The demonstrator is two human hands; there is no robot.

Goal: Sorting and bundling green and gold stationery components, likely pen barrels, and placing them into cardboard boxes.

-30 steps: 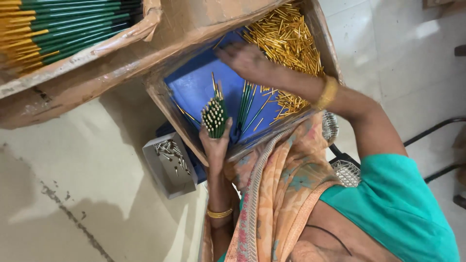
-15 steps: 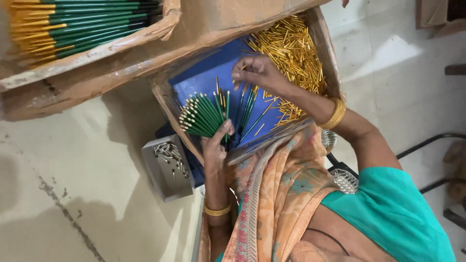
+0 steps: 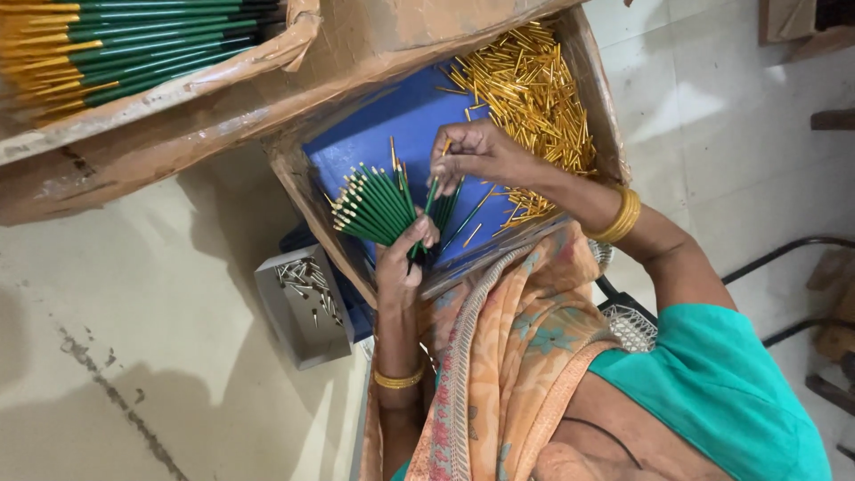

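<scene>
- Head view: the left hand point(image 3: 403, 263) is closed around the lower ends of a fanned bundle of green sticks point(image 3: 374, 203), held over the blue sheet point(image 3: 392, 120) that lines the cardboard box point(image 3: 307, 191).
- The right hand point(image 3: 476, 153) pinches a single green stick point(image 3: 429, 198) between its fingertips, just beside the bundle; its other fingers are curled in.
- Risk, bundle slip: the fan spreads wide at the tips while only the bases are gripped. A loosened grip could let sticks slide out and scatter into the box.
- Risk, misfeed: the single stick crosses the fan at an angle. If pushed in askew, it may jam against neighbouring sticks or push one loose.
- Risk, mixing: the pile of gold pieces point(image 3: 534, 98) lies close behind the right hand. A wrist sweep could drag pieces onto the blue sheet, among the loose sticks already lying there.
- Risk, spill: the small grey tray point(image 3: 307, 307) of metal bits sits on the floor beside the box, near the left forearm. A knock could tip it.
- Hidden: the bases of the sticks are inside the left palm; their count cannot be told.
- Hidden: the draped orange cloth point(image 3: 508, 356) covers the near box edge.
- Cut off: the second box of green and gold sticks point(image 3: 134, 44) runs out of frame at the upper left.
- Unclear: whether the stick tips carry gold caps is hard to make out.
</scene>
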